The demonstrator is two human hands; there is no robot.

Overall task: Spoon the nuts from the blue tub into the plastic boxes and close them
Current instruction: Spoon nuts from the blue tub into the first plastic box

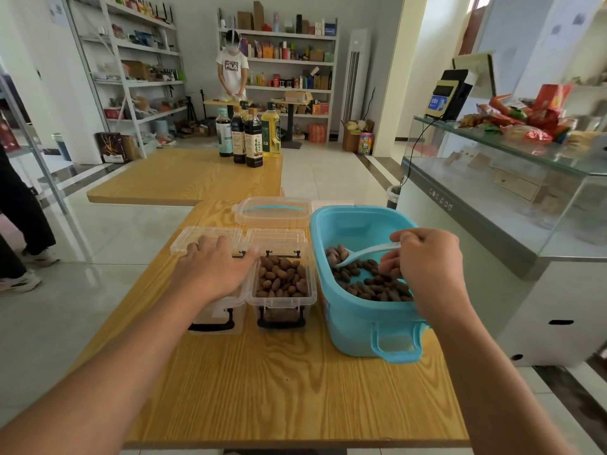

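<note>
Right hand (423, 264) grips a white plastic spoon (364, 254) in the blue plastic tub (358, 310); flat left hand (213, 267) rests on one clear plastic box (216, 310), the other box (282, 284) full but unlidded.

Both forearms are bare, without sleeves; the left hand (215, 269) and right hand (427, 264) wear no gloves.

Wood-grain table (279, 389) with two clear plastic boxes (282, 290), blue tub (358, 323) and transparent lid (272, 211).
</note>
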